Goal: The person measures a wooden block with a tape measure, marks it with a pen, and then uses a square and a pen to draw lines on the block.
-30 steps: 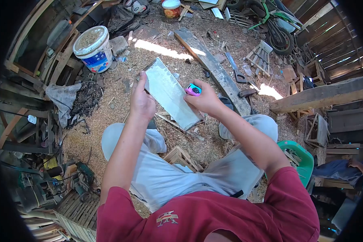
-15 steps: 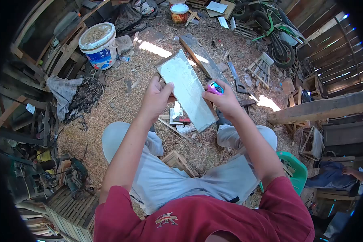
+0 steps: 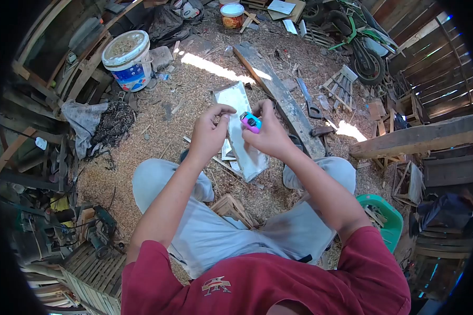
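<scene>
A pink and blue tape measure (image 3: 252, 122) sits in my right hand (image 3: 269, 131), whose fingers are wrapped round it. My left hand (image 3: 211, 132) is just to the left, with thumb and fingertips close together; whatever may be between them is too small to make out. Beneath both hands lies a pale rectangular board (image 3: 235, 105), tilted slightly, its lower end between my feet. Small white pieces (image 3: 229, 152) show at the board's left edge. To the right a long grey plank (image 3: 284, 97) lies on the ground.
A handsaw (image 3: 308, 98) and a hammer (image 3: 322, 130) lie right of the plank. A white bucket (image 3: 127, 63) stands at upper left, a green basin (image 3: 386, 220) at right. A motorbike (image 3: 363, 47) is at the upper right. Part of another person (image 3: 446, 212) shows at far right.
The board has gone from my hands down to the ground between my feet. My left hand has let go of it. The tape measure has moved left, closer to my left hand.
</scene>
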Available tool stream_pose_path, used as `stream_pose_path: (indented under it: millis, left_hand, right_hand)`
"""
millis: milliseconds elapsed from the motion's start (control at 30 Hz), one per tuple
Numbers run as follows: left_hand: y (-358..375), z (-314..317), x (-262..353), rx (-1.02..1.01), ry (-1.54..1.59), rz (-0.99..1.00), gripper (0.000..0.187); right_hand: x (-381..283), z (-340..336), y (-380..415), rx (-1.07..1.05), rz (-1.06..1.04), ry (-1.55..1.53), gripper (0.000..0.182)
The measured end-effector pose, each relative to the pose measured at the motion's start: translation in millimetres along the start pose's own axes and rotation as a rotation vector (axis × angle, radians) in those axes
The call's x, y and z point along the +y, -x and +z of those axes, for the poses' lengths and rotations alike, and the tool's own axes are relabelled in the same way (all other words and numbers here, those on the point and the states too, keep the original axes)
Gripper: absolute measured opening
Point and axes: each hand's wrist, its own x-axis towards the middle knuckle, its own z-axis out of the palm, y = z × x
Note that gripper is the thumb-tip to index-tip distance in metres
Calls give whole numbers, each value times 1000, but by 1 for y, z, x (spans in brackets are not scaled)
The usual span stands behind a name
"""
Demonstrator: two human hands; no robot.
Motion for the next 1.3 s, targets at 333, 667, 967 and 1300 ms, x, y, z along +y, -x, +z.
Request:
stream_pose_path:
  millis: [333, 667, 967, 1300]
  left_hand:
    - [4, 11, -2, 15, -64, 4, 23]
    - [-1, 12, -27, -6, 13, -87, 26]
    - [-1, 13, -23, -78, 204, -258, 27]
    - [-9, -31, 11, 151, 318, -260, 38]
  right_hand:
    - [0, 8, -6, -24, -55, 23, 58]
    - [4, 16, -1, -105, -106, 54, 56]
    - [8, 15, -6, -180, -38, 85, 53]
    - [3, -15, 3, -397, 278, 22, 51]
